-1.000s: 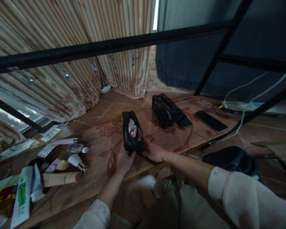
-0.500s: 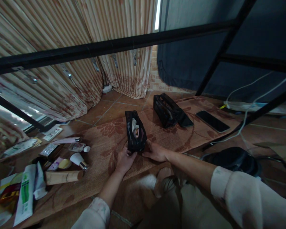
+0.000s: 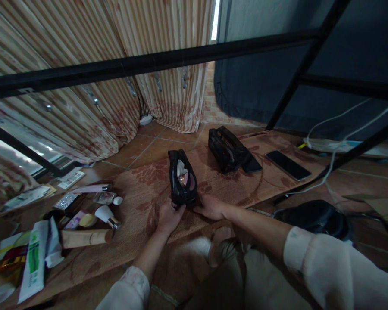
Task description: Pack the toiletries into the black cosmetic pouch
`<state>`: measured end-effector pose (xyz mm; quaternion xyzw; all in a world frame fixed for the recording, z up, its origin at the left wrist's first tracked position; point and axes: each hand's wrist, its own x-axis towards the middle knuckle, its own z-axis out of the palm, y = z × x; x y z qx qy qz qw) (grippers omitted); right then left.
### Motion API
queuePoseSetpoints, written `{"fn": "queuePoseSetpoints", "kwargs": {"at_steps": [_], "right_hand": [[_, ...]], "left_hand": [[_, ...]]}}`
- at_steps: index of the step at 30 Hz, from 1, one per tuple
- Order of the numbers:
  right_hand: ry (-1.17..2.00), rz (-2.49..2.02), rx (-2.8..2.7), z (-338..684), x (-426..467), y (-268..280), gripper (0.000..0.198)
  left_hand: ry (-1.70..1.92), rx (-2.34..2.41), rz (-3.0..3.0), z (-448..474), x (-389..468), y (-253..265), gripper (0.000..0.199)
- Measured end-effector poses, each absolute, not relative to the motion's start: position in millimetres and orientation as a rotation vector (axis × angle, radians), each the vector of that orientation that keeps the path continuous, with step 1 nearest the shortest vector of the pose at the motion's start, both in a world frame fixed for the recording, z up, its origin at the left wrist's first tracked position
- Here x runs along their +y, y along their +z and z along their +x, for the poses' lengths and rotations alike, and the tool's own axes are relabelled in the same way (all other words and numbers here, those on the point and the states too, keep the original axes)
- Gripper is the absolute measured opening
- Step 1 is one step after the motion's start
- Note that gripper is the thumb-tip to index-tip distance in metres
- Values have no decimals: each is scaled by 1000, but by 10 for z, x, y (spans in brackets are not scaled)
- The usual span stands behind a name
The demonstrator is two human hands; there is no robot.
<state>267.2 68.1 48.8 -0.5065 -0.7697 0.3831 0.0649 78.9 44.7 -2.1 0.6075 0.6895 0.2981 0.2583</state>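
Observation:
A small black pouch stands on the patterned cloth, its top gaping. Inside it show something white and crumpled and a shiny copper-coloured item. My left hand pinches the pouch's near left corner, thumb and fingers closed on it. At the near right corner, my right hand is closed against the pouch, its fingertips partly hidden. Farther off to the right sits a second black pouch, also gaping at the top. A dark flat object leans by it.
A phone lies on the reddish-brown cloth. To the left are several cosmetics, including a white-and-green tube, a beige tube and a brush. A black metal bar crosses above; a white cable hangs right.
The near pouch's top has shifted slightly left and its mouth shows a little more of the contents. Both hands stay at its near end.

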Motion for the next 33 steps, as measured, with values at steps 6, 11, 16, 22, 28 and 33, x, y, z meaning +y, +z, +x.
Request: {"fn": "queuePoseSetpoints", "kwargs": {"at_steps": [6,11,16,22,28,33], "right_hand": [[1159,-1541,-2317,2686,674,536,58],[1147,-1564,-2328,2681,671,549,56],[1139,-1566,-2339,2683,675,532,56],[1160,-1540,-2329,2690,679,521,60],[1137,-1588,-2343,2682,680,528,55],[1056,-1642,-2412,2674,684,554,49]], "left_hand": [[821,1850,1625,783,453,-42,20],[833,1856,1631,786,448,-27,20],[831,1849,1638,780,453,-50,20],[819,1852,1621,771,462,-71,17],[886,1797,1609,754,478,-111,9],[898,1804,1616,744,489,-139,11]]}}
